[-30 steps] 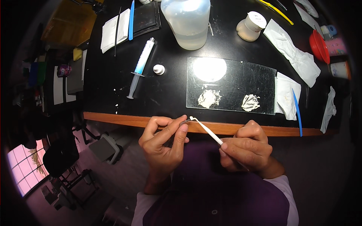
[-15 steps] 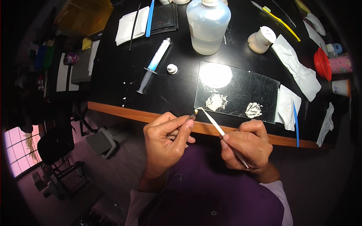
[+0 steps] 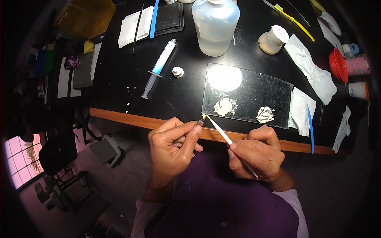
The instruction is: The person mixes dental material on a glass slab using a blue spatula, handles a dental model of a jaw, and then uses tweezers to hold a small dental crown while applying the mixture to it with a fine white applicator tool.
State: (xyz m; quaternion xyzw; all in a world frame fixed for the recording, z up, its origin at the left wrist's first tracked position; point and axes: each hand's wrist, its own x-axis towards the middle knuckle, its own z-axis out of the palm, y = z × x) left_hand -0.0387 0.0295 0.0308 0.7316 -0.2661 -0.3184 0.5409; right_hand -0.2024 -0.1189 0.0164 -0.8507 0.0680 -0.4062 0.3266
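Pinched in the fingertips of my left hand (image 3: 171, 148) is a small dark, glassy piece (image 3: 201, 122) with a yellowish tip; its exact kind is too small to make out. My right hand (image 3: 260, 155) grips a slim white plastic spatula (image 3: 219, 131) like a pen. The spatula's thin end meets or nearly meets the yellowish tip, just in front of the table edge. Beyond both hands lies a clear glass slab (image 3: 254, 91), bearing a white paste smear (image 3: 225, 106) on its left and another paste smear (image 3: 265, 114) on its right.
Left of the slab lie a syringe (image 3: 159, 65) and a small white cap (image 3: 177, 71). A large translucent bottle (image 3: 216, 29) and a lidded jar (image 3: 273, 40) stand behind it. Rightward are a folded tissue (image 3: 300, 111), a blue stick (image 3: 310, 131) and a crumpled tissue (image 3: 311, 67).
Both hands have shifted slightly left, and the spatula's end has come closer to the yellowish tip. The whole view has also moved a little. Each hand keeps its hold.
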